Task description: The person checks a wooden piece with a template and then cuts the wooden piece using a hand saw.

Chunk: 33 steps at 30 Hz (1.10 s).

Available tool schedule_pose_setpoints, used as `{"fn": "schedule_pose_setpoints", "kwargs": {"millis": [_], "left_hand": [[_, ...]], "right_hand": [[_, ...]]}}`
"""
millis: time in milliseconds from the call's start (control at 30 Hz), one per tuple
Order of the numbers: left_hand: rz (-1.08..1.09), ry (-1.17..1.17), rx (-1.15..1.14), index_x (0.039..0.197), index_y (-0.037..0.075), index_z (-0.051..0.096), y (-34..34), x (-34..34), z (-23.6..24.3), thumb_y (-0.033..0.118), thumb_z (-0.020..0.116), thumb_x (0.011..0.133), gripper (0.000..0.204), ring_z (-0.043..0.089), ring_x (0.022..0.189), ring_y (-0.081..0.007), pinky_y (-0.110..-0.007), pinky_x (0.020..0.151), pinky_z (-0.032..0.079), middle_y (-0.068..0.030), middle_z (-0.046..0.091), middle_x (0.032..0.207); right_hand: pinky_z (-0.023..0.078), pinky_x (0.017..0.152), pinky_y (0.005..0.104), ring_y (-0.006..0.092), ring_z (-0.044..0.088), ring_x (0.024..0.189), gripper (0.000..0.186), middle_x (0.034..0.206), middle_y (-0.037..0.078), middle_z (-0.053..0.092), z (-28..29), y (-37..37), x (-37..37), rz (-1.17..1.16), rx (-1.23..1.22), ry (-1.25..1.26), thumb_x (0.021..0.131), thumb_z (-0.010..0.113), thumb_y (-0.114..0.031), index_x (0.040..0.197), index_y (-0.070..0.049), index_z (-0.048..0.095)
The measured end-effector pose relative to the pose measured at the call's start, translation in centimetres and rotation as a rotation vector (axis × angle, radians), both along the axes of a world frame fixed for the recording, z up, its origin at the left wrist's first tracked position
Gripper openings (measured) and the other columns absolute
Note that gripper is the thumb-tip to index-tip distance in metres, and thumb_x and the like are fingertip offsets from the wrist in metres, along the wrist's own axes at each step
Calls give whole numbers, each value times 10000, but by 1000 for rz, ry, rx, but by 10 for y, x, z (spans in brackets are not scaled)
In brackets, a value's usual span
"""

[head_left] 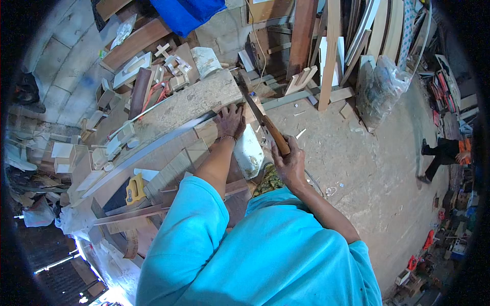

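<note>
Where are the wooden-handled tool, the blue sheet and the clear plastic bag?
Wooden-handled tool (275,135): head view, on its handle.
Blue sheet (188,13): head view, middle of its visible part.
Clear plastic bag (383,86): head view, on its crumpled side.

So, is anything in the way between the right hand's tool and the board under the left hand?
Nothing visible blocks it. The right hand holds the wooden-handled tool out over the board's right end; the left hand lies on the board, just left of the tool.
</note>
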<state>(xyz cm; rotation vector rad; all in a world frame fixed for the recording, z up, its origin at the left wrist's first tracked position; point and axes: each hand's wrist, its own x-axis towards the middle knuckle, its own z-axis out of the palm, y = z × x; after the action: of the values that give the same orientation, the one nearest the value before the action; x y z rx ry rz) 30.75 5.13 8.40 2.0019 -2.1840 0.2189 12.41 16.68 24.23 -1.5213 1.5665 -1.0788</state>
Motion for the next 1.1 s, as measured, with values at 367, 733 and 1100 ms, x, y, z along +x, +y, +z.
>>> {"fn": "schedule_pose_setpoints", "kwargs": {"millis": [367, 733, 1100], "left_hand": [[44, 91, 70, 1068, 176, 549, 5, -3, 13, 269, 473, 789, 305, 409, 993, -285, -526, 799, 369, -50, 450, 1048], [51, 89, 207, 1110, 178, 509, 3, -8, 31, 304, 458, 822, 318, 394, 1034, -306, -570, 785, 392, -73, 417, 1101], [3, -103, -26, 1031, 191, 555, -10, 6, -32, 250, 470, 818, 237, 420, 995, -286, -530, 705, 427, -37, 428, 1065]], "right_hand": [[440, 506, 283, 112, 546, 571, 242, 621, 153, 581, 6, 6, 5, 21, -10, 63, 829, 602, -139, 975, 42, 537], [473, 548, 335, 231, 628, 617, 257, 704, 213, 611, -16, -17, 15, 47, 11, 120, 826, 599, -140, 995, 39, 524], [462, 508, 408, 352, 617, 591, 283, 675, 239, 597, -27, -24, 15, 47, -68, 119, 821, 573, -132, 1054, 11, 498]]}}
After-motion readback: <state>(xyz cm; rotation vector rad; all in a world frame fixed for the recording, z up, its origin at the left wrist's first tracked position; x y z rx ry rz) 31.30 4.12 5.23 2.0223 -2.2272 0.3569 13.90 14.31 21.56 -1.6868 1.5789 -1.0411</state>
